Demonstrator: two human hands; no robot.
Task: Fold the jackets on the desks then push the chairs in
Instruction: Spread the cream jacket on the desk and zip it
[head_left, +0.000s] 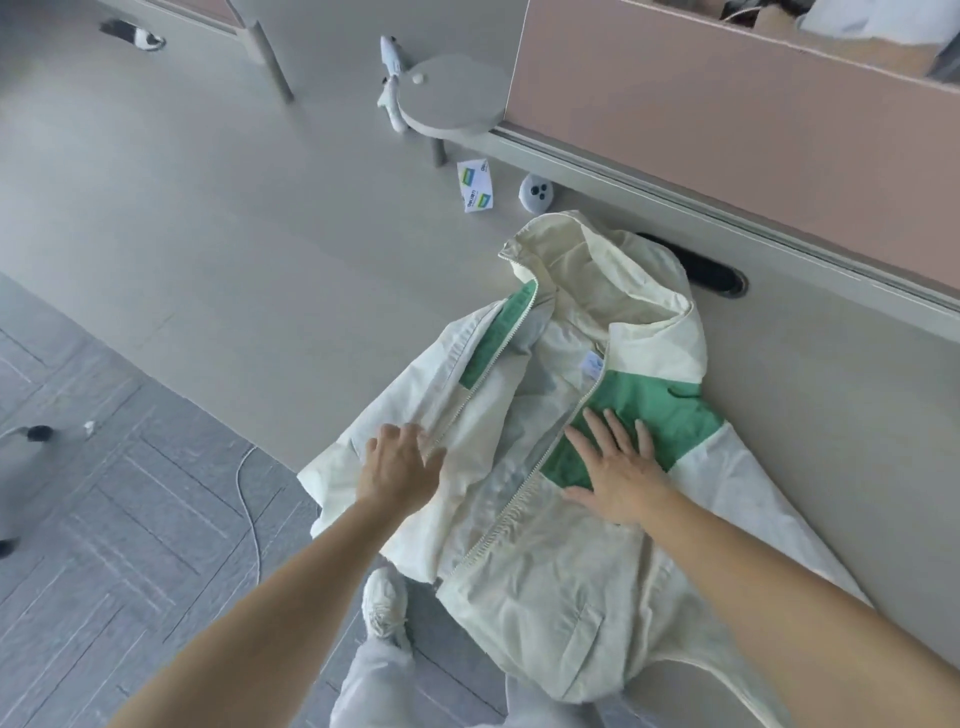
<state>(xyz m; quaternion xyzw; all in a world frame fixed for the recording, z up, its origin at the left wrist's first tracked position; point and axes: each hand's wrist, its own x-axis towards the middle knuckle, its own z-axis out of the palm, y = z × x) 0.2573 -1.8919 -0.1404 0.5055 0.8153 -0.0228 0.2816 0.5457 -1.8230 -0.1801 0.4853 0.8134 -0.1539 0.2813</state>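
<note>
Fingertips of left hand (400, 462) out of sight in jacket (545, 587) folds.

One view only, head-worn, wide-angle. It looks forward and steeply down over the desk (234, 218), rolled, so the desk edge runs diagonally from mid-left to bottom centre. The floor (104, 519) fills the lower left; the partition (727, 130) crosses the top right, at the far end of the view. Both forearms enter from the bottom edge, large and close to the lens. The left hand (402, 462) and right hand (621, 480) sit mid-frame, near. The jacket (545, 597) takes the lower centre-right, at arm's reach. The person's own shoe (384, 603) shows at bottom centre, almost straight below the camera.
</note>
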